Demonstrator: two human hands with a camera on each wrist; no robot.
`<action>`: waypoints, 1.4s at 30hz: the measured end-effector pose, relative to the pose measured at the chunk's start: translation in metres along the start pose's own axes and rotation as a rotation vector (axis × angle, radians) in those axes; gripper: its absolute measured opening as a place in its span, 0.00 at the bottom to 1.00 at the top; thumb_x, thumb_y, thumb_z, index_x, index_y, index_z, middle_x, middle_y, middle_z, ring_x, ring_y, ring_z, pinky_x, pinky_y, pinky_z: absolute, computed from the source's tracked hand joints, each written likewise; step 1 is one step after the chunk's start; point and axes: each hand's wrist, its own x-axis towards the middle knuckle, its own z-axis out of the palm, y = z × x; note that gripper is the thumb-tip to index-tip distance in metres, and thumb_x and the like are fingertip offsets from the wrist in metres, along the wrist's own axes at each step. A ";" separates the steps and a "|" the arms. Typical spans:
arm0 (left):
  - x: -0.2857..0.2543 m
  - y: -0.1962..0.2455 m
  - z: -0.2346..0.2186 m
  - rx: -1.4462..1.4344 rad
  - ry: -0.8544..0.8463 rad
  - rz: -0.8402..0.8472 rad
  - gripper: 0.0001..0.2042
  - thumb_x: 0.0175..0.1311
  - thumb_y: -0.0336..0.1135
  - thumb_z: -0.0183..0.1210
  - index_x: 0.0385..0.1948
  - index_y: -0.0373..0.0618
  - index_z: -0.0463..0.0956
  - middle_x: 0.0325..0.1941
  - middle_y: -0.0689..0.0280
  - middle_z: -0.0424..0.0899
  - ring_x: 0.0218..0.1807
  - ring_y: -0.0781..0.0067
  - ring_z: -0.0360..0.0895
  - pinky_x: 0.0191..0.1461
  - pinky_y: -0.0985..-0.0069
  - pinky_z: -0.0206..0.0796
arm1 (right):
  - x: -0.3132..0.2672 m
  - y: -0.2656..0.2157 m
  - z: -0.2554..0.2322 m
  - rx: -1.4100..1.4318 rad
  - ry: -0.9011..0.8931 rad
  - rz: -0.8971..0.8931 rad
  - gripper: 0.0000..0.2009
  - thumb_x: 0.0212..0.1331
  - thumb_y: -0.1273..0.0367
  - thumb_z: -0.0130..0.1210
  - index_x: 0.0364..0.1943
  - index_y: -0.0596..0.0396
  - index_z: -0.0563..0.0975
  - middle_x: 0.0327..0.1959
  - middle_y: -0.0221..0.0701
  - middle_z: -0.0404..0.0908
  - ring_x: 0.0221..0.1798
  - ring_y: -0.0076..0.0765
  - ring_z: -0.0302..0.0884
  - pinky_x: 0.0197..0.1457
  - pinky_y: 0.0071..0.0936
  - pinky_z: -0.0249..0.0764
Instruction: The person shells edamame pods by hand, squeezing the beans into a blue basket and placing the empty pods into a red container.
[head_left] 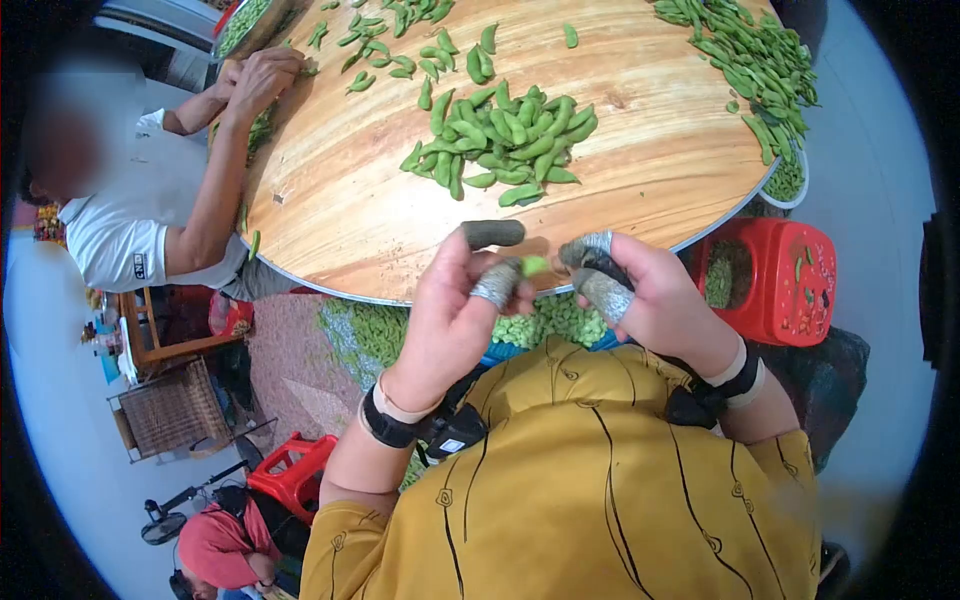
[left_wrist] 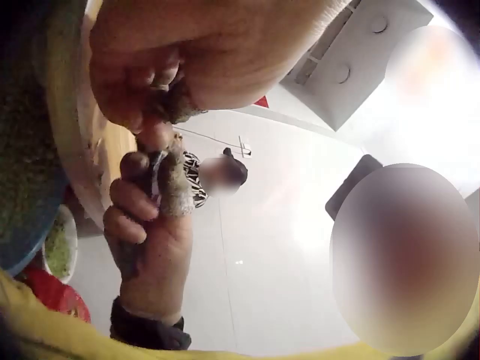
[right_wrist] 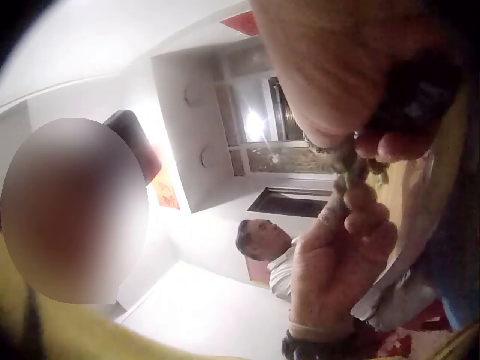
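We had one green pod up near the close edge of the round wooden bench, its bright end poking out of a narrow pinch between thumb and finger of the left hand. The right hand was just beside it, fingers bunched in close to the thumb, but honestly we couldn't tell if they had hold of anything. Dark and silvery wraps covered several fingertips, probably to save the skin from all that pinching.

Holding the pod there made sense to us: the blue basin sat right below the hands, full of pale shelled beans, so anything that popped out would likely drop straight in. The loose heap of pods was just past the hands, we figure for an easy grab, with a bigger pile off at the right edge.

As for other containers, a white bowl below that pile held more green beans, and a metal bowl at the far left, near the person in the white shirt, was loaded with green stuff too, most likely beans.
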 end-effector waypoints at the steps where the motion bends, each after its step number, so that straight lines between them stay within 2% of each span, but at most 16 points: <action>1: 0.001 -0.003 0.000 -0.001 0.000 0.002 0.14 0.67 0.26 0.48 0.54 0.39 0.67 0.31 0.66 0.79 0.30 0.79 0.74 0.35 0.80 0.67 | 0.003 -0.002 0.003 0.130 0.009 0.004 0.11 0.59 0.75 0.53 0.45 0.60 0.75 0.31 0.31 0.80 0.34 0.25 0.76 0.40 0.23 0.72; 6: 0.008 -0.018 -0.002 -0.283 -0.196 -0.128 0.15 0.63 0.20 0.44 0.52 0.37 0.66 0.36 0.63 0.78 0.30 0.79 0.72 0.35 0.83 0.66 | 0.009 0.008 0.003 0.299 -0.076 0.160 0.09 0.59 0.74 0.53 0.43 0.58 0.76 0.31 0.24 0.81 0.35 0.22 0.77 0.42 0.22 0.73; 8: 0.008 -0.015 0.002 -0.258 -0.239 -0.124 0.15 0.64 0.21 0.44 0.52 0.37 0.66 0.38 0.63 0.78 0.33 0.79 0.73 0.36 0.82 0.67 | 0.011 0.022 0.009 0.311 -0.005 -0.118 0.08 0.59 0.73 0.54 0.42 0.59 0.77 0.30 0.27 0.81 0.32 0.21 0.75 0.38 0.24 0.74; 11: -0.002 -0.006 0.010 0.094 -0.173 -0.010 0.17 0.64 0.24 0.50 0.55 0.36 0.66 0.48 0.64 0.77 0.46 0.79 0.75 0.44 0.80 0.70 | 0.013 0.016 0.007 -0.299 0.207 -0.313 0.07 0.52 0.71 0.56 0.33 0.58 0.74 0.25 0.43 0.76 0.30 0.48 0.77 0.34 0.39 0.72; 13: -0.003 -0.018 0.016 0.226 -0.103 0.172 0.14 0.64 0.26 0.53 0.51 0.36 0.69 0.38 0.66 0.79 0.39 0.79 0.76 0.42 0.80 0.70 | 0.015 0.019 0.010 -0.349 0.239 -0.401 0.08 0.47 0.69 0.57 0.29 0.57 0.71 0.25 0.46 0.74 0.33 0.58 0.74 0.35 0.45 0.71; 16: -0.006 -0.003 0.013 0.702 -0.092 0.119 0.10 0.63 0.24 0.54 0.45 0.35 0.72 0.34 0.67 0.80 0.36 0.79 0.77 0.39 0.80 0.70 | 0.013 0.018 0.013 -0.395 0.261 -0.422 0.08 0.49 0.70 0.56 0.32 0.57 0.71 0.26 0.44 0.75 0.32 0.56 0.75 0.34 0.44 0.71; 28: -0.001 -0.016 0.010 0.168 0.021 0.030 0.07 0.64 0.25 0.48 0.39 0.37 0.75 0.28 0.67 0.79 0.26 0.83 0.73 0.30 0.83 0.67 | 0.007 0.006 0.008 -0.252 -0.004 -0.317 0.18 0.55 0.73 0.50 0.51 0.59 0.68 0.37 0.52 0.77 0.41 0.63 0.74 0.42 0.46 0.72; 31: -0.001 -0.019 0.008 0.159 -0.027 -0.008 0.07 0.68 0.28 0.48 0.40 0.38 0.73 0.31 0.69 0.78 0.31 0.84 0.73 0.33 0.85 0.67 | 0.005 0.001 0.008 -0.143 -0.045 -0.261 0.20 0.56 0.74 0.50 0.55 0.59 0.69 0.36 0.49 0.78 0.38 0.55 0.78 0.42 0.37 0.74; 34: -0.002 -0.017 0.006 0.244 -0.019 0.009 0.06 0.66 0.27 0.49 0.39 0.37 0.74 0.32 0.68 0.79 0.31 0.84 0.73 0.33 0.84 0.68 | 0.003 0.001 0.009 -0.051 -0.024 -0.147 0.22 0.56 0.77 0.51 0.58 0.58 0.70 0.31 0.38 0.79 0.33 0.27 0.77 0.41 0.24 0.73; 35: -0.003 -0.018 0.005 0.306 -0.032 0.020 0.06 0.65 0.26 0.49 0.38 0.37 0.74 0.32 0.68 0.79 0.31 0.85 0.73 0.33 0.83 0.68 | 0.004 0.005 0.011 -0.055 -0.036 -0.145 0.22 0.56 0.77 0.51 0.58 0.58 0.70 0.31 0.38 0.79 0.33 0.27 0.77 0.41 0.24 0.73; 37: -0.001 -0.026 0.005 0.449 0.002 0.151 0.05 0.63 0.25 0.50 0.37 0.37 0.74 0.30 0.69 0.79 0.29 0.85 0.73 0.31 0.82 0.68 | 0.006 0.015 0.014 0.075 -0.007 -0.113 0.21 0.59 0.77 0.49 0.58 0.56 0.71 0.29 0.29 0.78 0.27 0.20 0.74 0.32 0.19 0.71; 38: -0.002 -0.027 0.005 0.717 0.030 0.369 0.05 0.63 0.25 0.50 0.37 0.36 0.74 0.28 0.69 0.78 0.27 0.84 0.72 0.30 0.81 0.68 | 0.007 0.012 0.011 0.070 -0.013 -0.113 0.21 0.59 0.77 0.49 0.58 0.56 0.71 0.29 0.29 0.78 0.27 0.20 0.74 0.32 0.19 0.71; 39: -0.002 -0.028 0.005 0.984 0.059 0.589 0.05 0.62 0.25 0.51 0.37 0.36 0.73 0.27 0.69 0.78 0.25 0.84 0.72 0.28 0.81 0.68 | 0.009 0.008 0.007 0.213 -0.080 0.055 0.20 0.60 0.76 0.48 0.58 0.54 0.71 0.27 0.26 0.76 0.24 0.17 0.70 0.27 0.17 0.67; 40: 0.000 -0.029 0.004 0.944 0.049 0.621 0.05 0.64 0.27 0.51 0.36 0.37 0.74 0.24 0.69 0.77 0.22 0.81 0.71 0.27 0.79 0.66 | 0.010 0.004 0.004 0.356 -0.146 0.225 0.20 0.61 0.76 0.47 0.58 0.53 0.72 0.26 0.23 0.75 0.20 0.14 0.66 0.22 0.14 0.63; 41: -0.001 -0.027 0.003 0.941 0.054 0.618 0.05 0.64 0.27 0.51 0.36 0.37 0.74 0.24 0.69 0.77 0.22 0.81 0.71 0.27 0.79 0.66 | 0.010 0.004 0.003 0.353 -0.150 0.228 0.20 0.61 0.76 0.47 0.58 0.53 0.72 0.26 0.23 0.75 0.20 0.14 0.66 0.22 0.14 0.63; 42: -0.002 -0.018 0.002 0.458 -0.055 0.208 0.04 0.65 0.27 0.51 0.36 0.38 0.74 0.23 0.69 0.76 0.22 0.79 0.72 0.27 0.79 0.66 | 0.009 0.004 0.002 0.469 -0.180 0.238 0.19 0.62 0.75 0.47 0.58 0.52 0.73 0.25 0.21 0.74 0.18 0.12 0.63 0.19 0.12 0.58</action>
